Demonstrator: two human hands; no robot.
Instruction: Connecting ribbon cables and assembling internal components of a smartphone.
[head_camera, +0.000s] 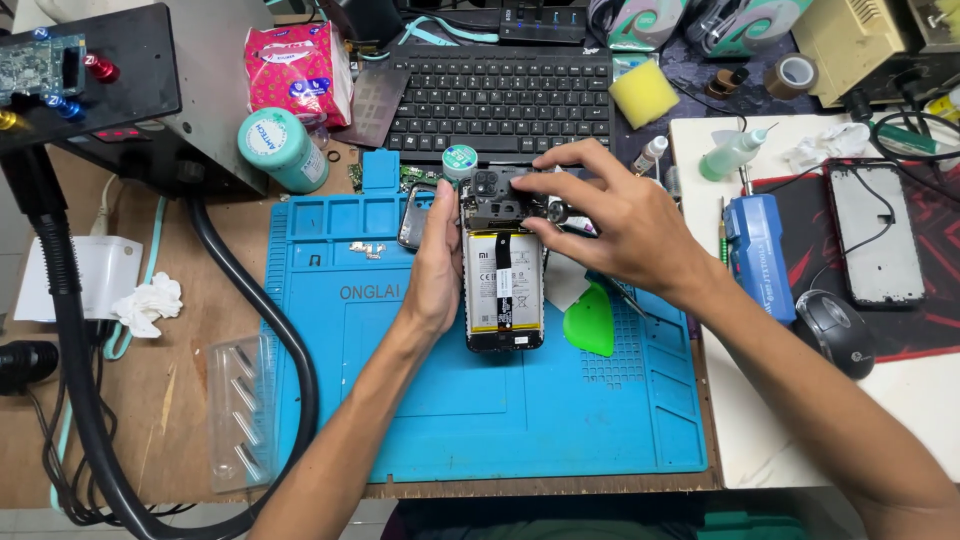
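Head view: we find an opened phone (503, 290) lying back-up on the blue work mat (480, 420), its battery (503, 285) and the camera-end cover (497, 200) exposed. Our left hand (435, 265) presses flat against the phone's left edge, steadying it without closing around it. Our right hand (610, 215) arches over the top end, fingertips (548, 180) pinching narrowly at the cover beside the camera cluster. We judge the body light, stiff and slippery at the edges; the board and the ribbon cable over the battery look fragile. The side rails are the safest places to hold. A green pry pick (590, 322) lies just beside the phone.
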